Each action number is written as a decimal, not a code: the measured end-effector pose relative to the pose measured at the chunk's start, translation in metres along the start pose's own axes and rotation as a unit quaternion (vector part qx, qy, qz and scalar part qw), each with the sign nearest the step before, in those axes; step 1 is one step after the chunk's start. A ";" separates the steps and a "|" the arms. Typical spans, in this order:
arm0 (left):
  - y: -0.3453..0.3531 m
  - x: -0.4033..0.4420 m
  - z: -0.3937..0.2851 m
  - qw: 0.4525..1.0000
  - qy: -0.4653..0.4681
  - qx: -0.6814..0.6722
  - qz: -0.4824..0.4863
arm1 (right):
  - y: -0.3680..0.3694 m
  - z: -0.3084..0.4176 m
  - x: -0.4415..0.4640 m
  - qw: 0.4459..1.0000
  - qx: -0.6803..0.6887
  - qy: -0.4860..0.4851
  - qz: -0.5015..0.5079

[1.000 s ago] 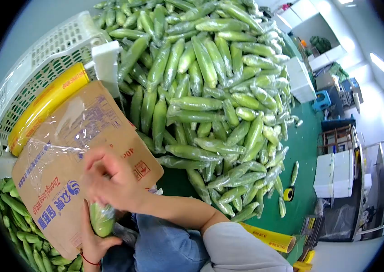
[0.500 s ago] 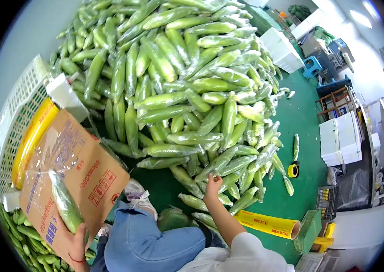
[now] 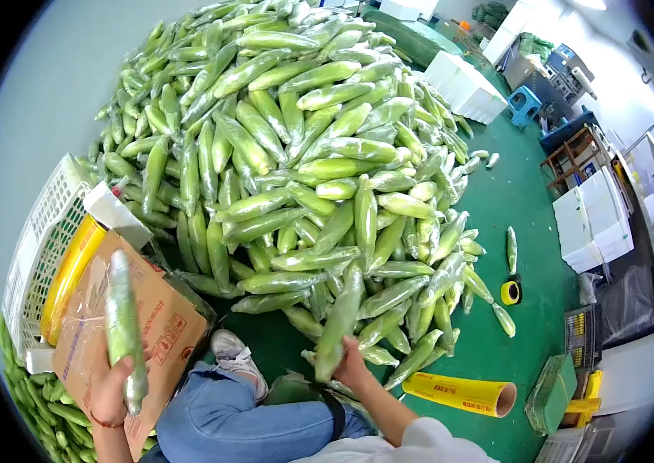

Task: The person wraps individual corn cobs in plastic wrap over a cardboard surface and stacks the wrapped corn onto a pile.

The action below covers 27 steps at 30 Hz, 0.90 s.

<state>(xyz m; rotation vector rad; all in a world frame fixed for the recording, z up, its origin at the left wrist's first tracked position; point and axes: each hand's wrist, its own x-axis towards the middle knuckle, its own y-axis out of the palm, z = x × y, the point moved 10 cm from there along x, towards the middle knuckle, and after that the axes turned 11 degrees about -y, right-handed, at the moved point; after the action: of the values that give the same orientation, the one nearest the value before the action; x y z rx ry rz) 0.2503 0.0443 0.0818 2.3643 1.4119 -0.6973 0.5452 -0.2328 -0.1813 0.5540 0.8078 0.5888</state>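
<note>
My left hand (image 3: 114,386) is wrapped round the lower part of a film-wrapped corn cob (image 3: 122,328), which stands nearly upright before the cardboard box (image 3: 168,312). With my right hand (image 3: 351,364) I grip another green cob (image 3: 340,320) by its lower end, at the front edge of the large pile of wrapped cobs (image 3: 304,154). A yellow film roll (image 3: 72,278) lies along the far side of the box, with clear film over the cardboard.
A white crate (image 3: 41,239) stands left, above unwrapped cobs (image 3: 45,413). On the green floor (image 3: 496,208) are a yellow tube (image 3: 462,393), a tape roll (image 3: 510,292) and loose cobs. White foam boxes (image 3: 593,220) and a blue stool (image 3: 523,104) are at the right.
My right hand has lifted a cob from the pile's edge, where it was reaching half a second ago. My left hand has kept its wrapped cob and turned it more upright.
</note>
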 end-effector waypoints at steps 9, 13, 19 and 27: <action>0.212 0.032 -0.004 0.898 0.107 0.306 0.297 | 0.195 0.060 -0.011 0.948 0.138 -0.093 0.272; 0.220 0.009 -0.004 0.864 0.026 0.345 0.366 | 0.183 0.064 0.013 0.946 0.168 -0.082 0.264; 0.086 0.047 0.017 0.959 -0.060 0.162 0.224 | 0.149 0.122 0.031 0.946 0.256 -0.109 0.167; -0.176 0.006 0.032 0.980 -0.030 0.110 -0.166 | 0.086 0.398 0.157 0.946 -0.058 -0.318 -0.017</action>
<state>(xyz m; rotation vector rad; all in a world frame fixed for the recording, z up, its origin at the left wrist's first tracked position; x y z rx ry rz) 0.0893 0.1164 0.0505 2.2627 1.8073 -1.0519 0.9229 -0.1573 0.0235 0.5751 0.1679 0.3841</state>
